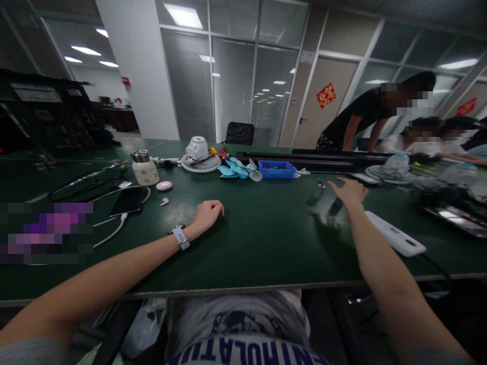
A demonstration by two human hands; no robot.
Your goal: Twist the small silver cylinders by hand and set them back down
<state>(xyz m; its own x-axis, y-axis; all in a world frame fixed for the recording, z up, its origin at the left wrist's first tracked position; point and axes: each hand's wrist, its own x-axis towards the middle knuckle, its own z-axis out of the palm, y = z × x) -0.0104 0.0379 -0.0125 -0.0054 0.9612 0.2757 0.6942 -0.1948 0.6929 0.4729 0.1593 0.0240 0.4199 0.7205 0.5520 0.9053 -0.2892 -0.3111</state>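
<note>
My left hand [207, 215] rests on the green table, its fingers loosely curled together with nothing showing in them. A watch [180, 237] with a pale strap is on that wrist. My right hand [348, 191] hovers over the right side of the table, thumb and fingers spread apart. Just left of its fingertips stands a small grey metal piece [319, 189] with a thin tip on top; the hand is apart from it. Its exact kind is too small to tell. A white power strip [394, 233] lies beside my right forearm.
Farther back are a white fan part with a round grille [200, 161], light-blue fan blades [235, 169] and a blue basket [277, 170]. To the left are a patterned bottle [144, 168], a pink case [164, 186], an earbud [165, 202] and a cabled phone [129, 201]. People are at the right.
</note>
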